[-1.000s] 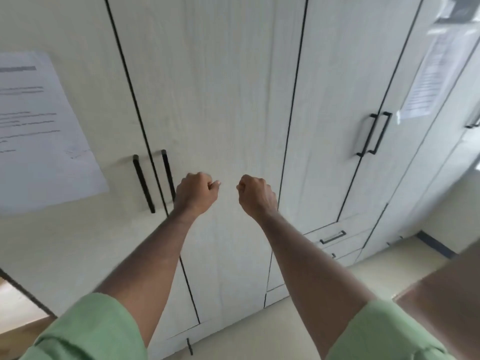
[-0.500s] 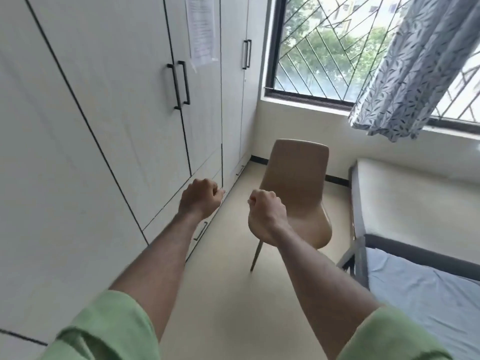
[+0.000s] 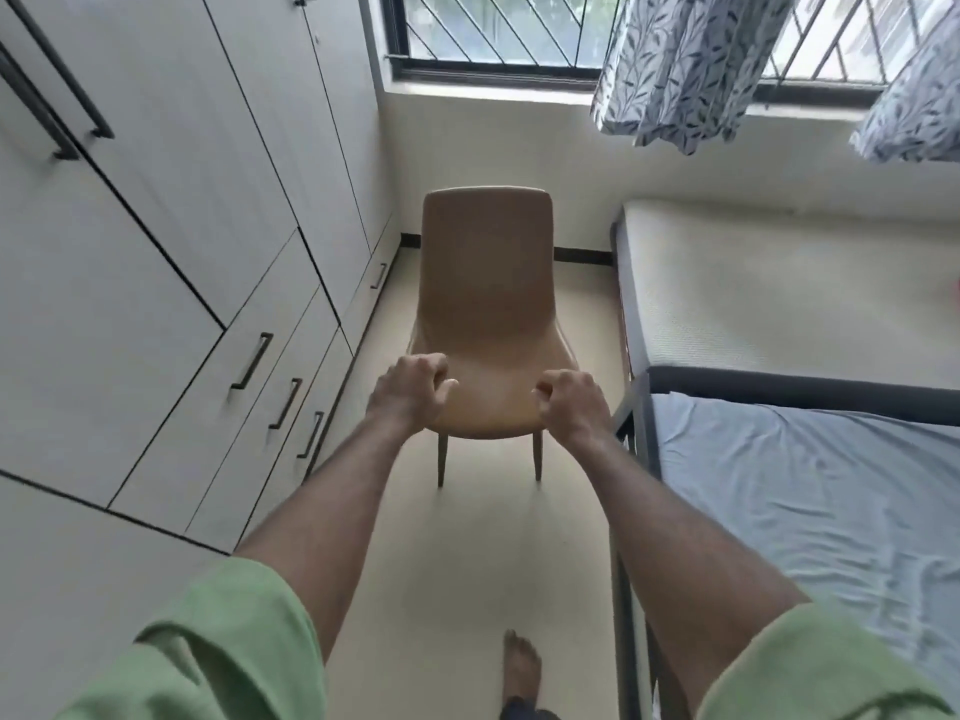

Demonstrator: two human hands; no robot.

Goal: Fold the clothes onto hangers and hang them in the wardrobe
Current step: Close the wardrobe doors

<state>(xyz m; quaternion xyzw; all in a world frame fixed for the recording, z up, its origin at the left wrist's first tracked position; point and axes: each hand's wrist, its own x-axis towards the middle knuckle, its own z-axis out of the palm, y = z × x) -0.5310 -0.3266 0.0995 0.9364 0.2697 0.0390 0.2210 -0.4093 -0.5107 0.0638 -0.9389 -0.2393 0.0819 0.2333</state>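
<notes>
Fists hang clenched and empty: left hand (image 3: pixel 410 389), right hand (image 3: pixel 571 402), before the chair (image 3: pixel 485 304) at twelve o'clock. Wardrobe (image 3: pixel 156 252) doors at nine o'clock are closed; no clothes show, so hanging could stall.

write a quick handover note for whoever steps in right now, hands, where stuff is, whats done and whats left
Left hand and right hand: both curled, holding nothing, held out in front of the tan chair's front edge; contact cannot be told.
Wardrobe on the left, all visible doors and drawers closed. Bed on the right, under the window.
No clothes or hangers in view, and the chair seat is bare.
Done: nothing that shows.
Left: find the clothes and hangers, fold each garment onto a hanger, open the wardrobe, hang them inside.
</notes>
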